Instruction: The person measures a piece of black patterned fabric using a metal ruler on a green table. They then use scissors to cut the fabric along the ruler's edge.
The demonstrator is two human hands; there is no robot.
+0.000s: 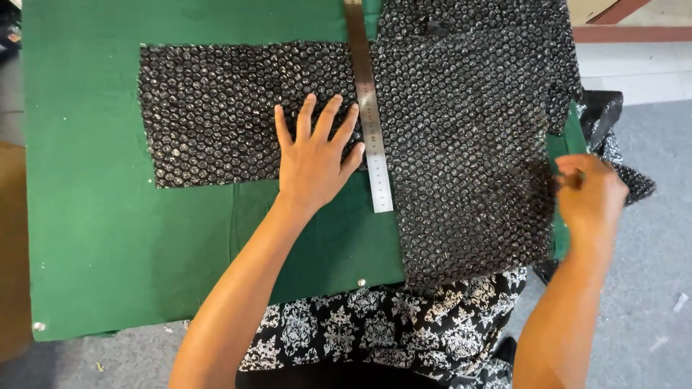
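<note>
On green bench (pixel 94 216), black bubble wrap (pixel 461 144) lies flat w/ steel ruler (pixel 369 115) across it. Left hand (pixel 315 155) open, fingers spread, pressing wrap beside ruler, prob. to stop slipping. Right hand (pixel 591 196) pinches wrap's right edge, keeping it taut.
</note>
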